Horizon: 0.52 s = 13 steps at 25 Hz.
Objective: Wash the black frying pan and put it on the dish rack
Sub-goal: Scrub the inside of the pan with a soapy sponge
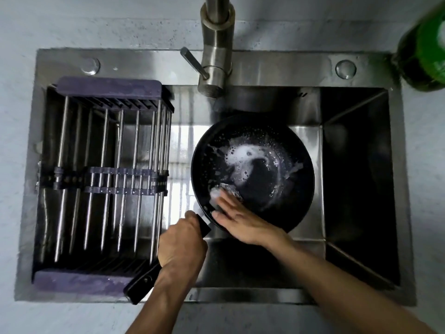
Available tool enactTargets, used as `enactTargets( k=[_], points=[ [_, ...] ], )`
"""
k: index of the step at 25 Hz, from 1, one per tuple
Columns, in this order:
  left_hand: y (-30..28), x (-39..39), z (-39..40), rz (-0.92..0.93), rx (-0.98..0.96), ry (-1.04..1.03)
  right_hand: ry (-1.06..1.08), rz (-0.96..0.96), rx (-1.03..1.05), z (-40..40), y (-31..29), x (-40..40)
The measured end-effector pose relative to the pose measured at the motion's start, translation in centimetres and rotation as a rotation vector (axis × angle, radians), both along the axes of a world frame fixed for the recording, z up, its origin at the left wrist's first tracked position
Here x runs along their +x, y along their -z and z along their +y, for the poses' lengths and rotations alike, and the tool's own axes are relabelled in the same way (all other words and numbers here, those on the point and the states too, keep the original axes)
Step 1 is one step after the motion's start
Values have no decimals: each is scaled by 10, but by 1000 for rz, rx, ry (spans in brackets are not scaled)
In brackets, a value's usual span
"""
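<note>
Nearest, the left hand (181,242) curls tight round the handle (144,279) of the black frying pan (252,172); just beyond, the right hand (237,216), fingers straight, presses a sudsy scrubber (225,191) inside the pan's near rim; the pan sits in the sink (356,179), right of the dish rack (103,179); rigid, probably heavy, soap-slick; the handle looks the safest hold.

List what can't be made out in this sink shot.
- Scrubber: mostly hidden under the right hand in the frying pan.
- Pan handle: middle covered by the gripping left hand.
- Green bottle: cut by the right edge, blurred.
- Faucet: top cut off.
</note>
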<state>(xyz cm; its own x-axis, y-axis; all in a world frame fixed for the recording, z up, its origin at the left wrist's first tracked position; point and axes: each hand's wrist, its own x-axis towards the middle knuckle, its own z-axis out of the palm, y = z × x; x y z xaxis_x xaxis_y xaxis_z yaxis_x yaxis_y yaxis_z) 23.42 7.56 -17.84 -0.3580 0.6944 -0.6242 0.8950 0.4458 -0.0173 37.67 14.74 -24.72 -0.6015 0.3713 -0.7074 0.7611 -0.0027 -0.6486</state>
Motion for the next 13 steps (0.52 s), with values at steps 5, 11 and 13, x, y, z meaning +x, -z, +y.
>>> enactTargets(
  k=[5, 11, 13],
  points=[
    [-3, 0, 1, -1, -36, 3, 18, -156, -38, 7, 3, 14],
    [0, 0, 0, 19, -39, 5, 3, -226, 11, 11, -15, 24],
    [1, -1, 0, 20, -21, 5, -39, -218, -37, -6, -31, 43]
  ],
)
